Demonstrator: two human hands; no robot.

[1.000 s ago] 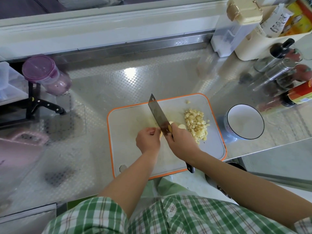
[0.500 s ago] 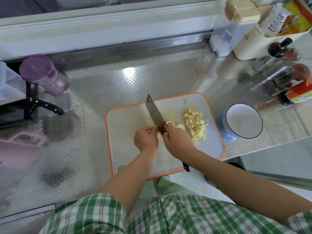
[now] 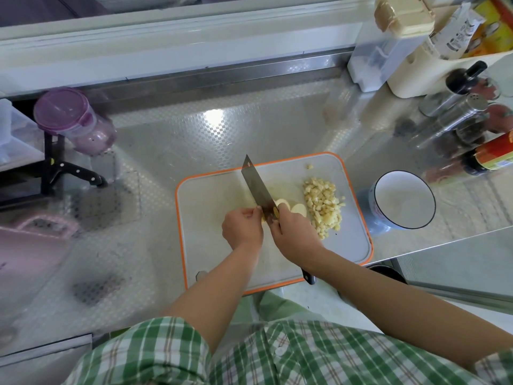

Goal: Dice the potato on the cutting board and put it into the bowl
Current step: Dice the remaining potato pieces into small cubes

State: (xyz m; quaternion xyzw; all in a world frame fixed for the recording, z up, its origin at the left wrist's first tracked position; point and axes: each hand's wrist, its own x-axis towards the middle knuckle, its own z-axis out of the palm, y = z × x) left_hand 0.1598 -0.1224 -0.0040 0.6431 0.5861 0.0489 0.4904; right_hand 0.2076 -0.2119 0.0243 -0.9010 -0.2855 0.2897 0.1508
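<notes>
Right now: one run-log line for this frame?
phase: slicing | left hand: holds potato piece | right hand: grips knife | potato slices, diced pile: on cutting board | bowl: empty

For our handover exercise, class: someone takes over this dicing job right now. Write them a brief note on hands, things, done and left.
Left hand holds the pale uncut potato piece on the white orange-rimmed cutting board.
Right hand grips the steel cleaver, blade beside that piece.
Done: a heap of yellow potato dice and round slices on the board.
To do: dice the rest, fill the empty white dark-rimmed bowl.
</notes>
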